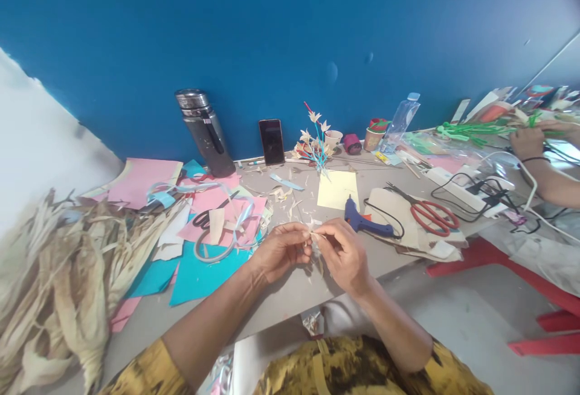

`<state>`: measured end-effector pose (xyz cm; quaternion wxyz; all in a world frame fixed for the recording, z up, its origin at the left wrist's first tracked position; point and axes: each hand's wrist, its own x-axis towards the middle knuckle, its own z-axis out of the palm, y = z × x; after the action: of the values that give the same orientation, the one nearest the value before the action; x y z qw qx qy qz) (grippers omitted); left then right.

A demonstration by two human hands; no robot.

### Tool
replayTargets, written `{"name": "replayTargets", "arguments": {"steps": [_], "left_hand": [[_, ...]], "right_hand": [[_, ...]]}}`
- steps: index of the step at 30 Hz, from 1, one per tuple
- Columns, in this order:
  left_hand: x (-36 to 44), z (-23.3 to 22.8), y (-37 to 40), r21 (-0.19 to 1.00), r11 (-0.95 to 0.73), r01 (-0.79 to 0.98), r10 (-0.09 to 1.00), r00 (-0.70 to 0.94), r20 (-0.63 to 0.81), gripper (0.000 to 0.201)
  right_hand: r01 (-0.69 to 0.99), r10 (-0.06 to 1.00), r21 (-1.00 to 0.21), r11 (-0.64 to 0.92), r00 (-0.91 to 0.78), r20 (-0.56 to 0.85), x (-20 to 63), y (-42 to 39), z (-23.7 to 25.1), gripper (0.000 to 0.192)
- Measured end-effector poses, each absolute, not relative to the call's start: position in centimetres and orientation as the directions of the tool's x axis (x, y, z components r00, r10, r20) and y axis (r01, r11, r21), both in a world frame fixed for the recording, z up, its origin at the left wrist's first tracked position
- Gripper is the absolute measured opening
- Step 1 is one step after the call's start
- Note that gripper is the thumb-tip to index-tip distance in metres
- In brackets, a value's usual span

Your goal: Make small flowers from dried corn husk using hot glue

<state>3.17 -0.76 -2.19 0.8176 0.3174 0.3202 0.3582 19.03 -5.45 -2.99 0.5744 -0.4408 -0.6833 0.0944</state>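
In front of me, above the table's near edge, both hands meet at a small pale dried-husk piece. My left hand pinches it between thumb and fingertips. From the other side my right hand grips it the same way. The fingers hide much of the piece. Just beyond lie a pale yellow paper square and husk scraps. A blue glue gun rests right of my right hand. Behind stands a bunch of pale husk flowers on blue and red stems.
Dried husks are heaped at left, near pink and blue paper, ribbon and black-handled scissors. A dark flask and phone stand by the wall. Red-handled scissors, a power strip and another person's hand are at right.
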Motion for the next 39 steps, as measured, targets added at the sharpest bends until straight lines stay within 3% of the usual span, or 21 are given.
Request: {"name": "replayTargets", "arguments": {"steps": [19, 26, 33, 39], "left_hand": [[3.27, -2.38, -0.84, 0.803, 0.521, -0.290, 0.769, 0.567, -0.295, 0.032], [3.55, -2.32, -1.19, 0.919, 0.323, -0.224, 0.861, 0.472, -0.188, 0.028], [3.63, -2.15, -1.24, 0.944, 0.287, -0.161, 0.870, 0.456, -0.187, 0.025], [3.60, -1.84, -1.36, 0.994, 0.105, -0.042, 0.908, 0.412, -0.078, 0.019]], "right_hand": [[0.522, 0.713, -0.638, 0.566, 0.079, 0.697, 19.21, -5.32, -3.16, 0.010], [0.551, 0.725, -0.652, 0.521, 0.118, 0.679, 19.14, -5.26, -3.16, 0.011], [0.565, 0.724, -0.641, 0.519, 0.107, 0.681, 19.24, -5.40, -3.43, 0.011], [0.581, 0.702, -0.603, 0.546, 0.076, 0.708, 19.07, -5.41, -3.47, 0.010]]}}
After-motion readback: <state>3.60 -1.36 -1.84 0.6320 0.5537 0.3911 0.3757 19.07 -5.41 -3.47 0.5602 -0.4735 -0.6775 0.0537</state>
